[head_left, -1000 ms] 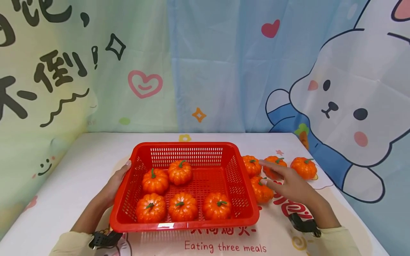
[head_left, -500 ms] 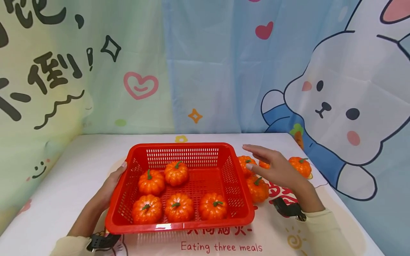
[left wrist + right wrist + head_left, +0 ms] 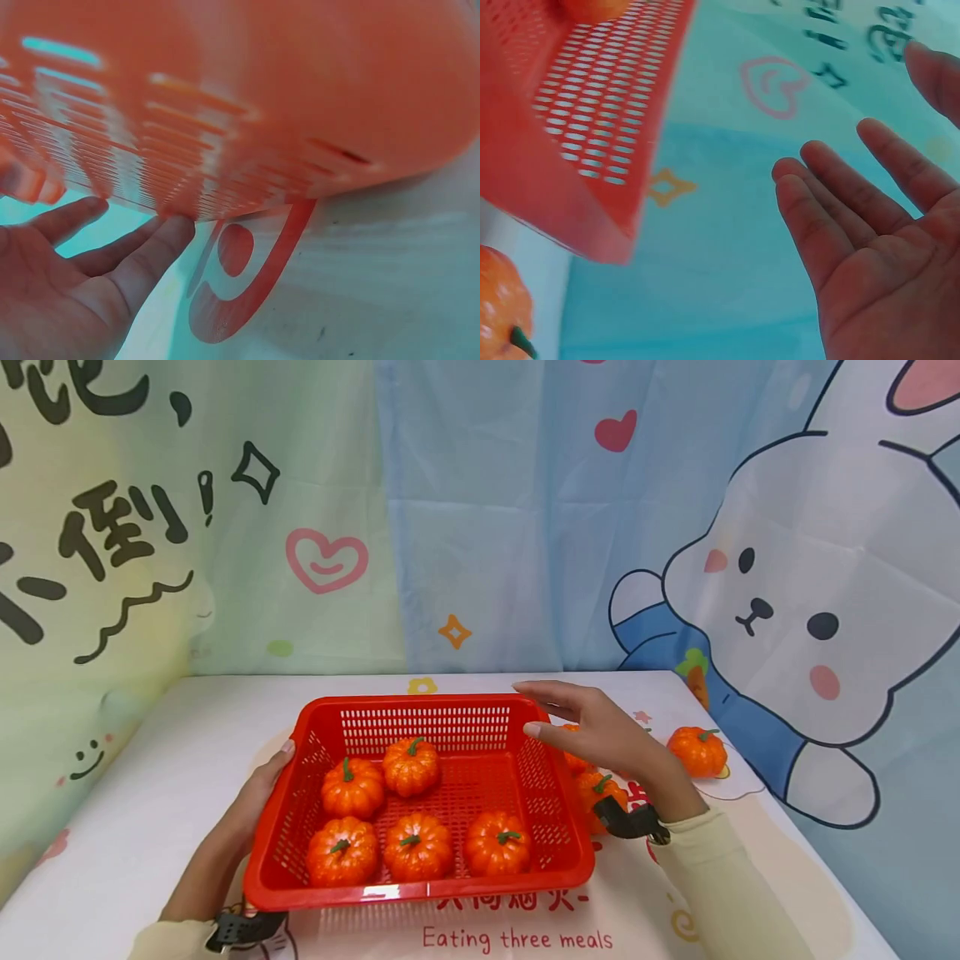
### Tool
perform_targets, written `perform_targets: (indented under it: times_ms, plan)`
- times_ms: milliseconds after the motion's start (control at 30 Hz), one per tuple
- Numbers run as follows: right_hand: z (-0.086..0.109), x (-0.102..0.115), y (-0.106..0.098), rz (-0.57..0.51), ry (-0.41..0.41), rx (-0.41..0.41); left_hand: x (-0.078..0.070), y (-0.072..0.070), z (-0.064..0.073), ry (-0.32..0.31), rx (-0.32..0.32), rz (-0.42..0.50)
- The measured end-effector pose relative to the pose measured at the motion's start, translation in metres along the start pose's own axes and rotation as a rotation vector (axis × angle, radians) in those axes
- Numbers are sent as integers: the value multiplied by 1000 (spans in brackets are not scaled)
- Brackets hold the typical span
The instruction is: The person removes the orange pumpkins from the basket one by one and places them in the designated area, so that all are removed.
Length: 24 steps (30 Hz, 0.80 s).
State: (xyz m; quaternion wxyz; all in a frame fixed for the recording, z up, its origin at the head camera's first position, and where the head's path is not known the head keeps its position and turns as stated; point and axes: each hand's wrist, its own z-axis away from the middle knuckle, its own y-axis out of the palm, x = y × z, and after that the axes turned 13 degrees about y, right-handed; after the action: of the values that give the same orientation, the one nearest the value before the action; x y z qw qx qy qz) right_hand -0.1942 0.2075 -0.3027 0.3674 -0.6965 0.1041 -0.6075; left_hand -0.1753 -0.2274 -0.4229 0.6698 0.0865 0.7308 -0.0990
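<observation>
A red plastic basket (image 3: pixel 420 889) with slotted walls stands in front of me, holding several small orange pumpkins (image 3: pixel 417 847) with green stems. My left hand (image 3: pixel 251 797) is at its left side, a fingertip showing at the rim. In the left wrist view, straight fingers (image 3: pixel 154 255) reach to the lower part of the slotted wall. My right hand (image 3: pixel 596 731) hovers over the far right corner, overlapping the rim in the head view. Its fingers are extended and apart from the basket (image 3: pixel 607 120) in the right wrist view, holding nothing.
Outside the right wall sit pumpkins, one (image 3: pixel 600 789) close to the basket, another behind it partly hidden by my right hand. A further pumpkin (image 3: pixel 697 752) lies near the table's right edge. A printed curtain (image 3: pixel 480 527) hangs behind the white table (image 3: pixel 225 710).
My right hand has moved left and up from the pumpkins beside the basket to its far right corner. The left hand stays at the basket's side. The view has shifted slightly.
</observation>
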Motion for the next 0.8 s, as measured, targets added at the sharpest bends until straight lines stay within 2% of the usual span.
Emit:
perform_targets:
  times_ms: [100,267,400,567,800]
  plan:
    - [-15,-1,7,-10,18,37,0,-1,1,-7,-6,9]
    - [-35,-4,19,-73,-40,111,0,0,1,-17,-14,21]
    - [-44,-5,29,-122,-46,167,-1,2,-1,-4,-7,43]
    - [-54,-2,41,-130,-44,215,-1,1,-2,7,2,55]
    - [-66,8,55,-112,-38,248,0,1,0,-10,-12,47]
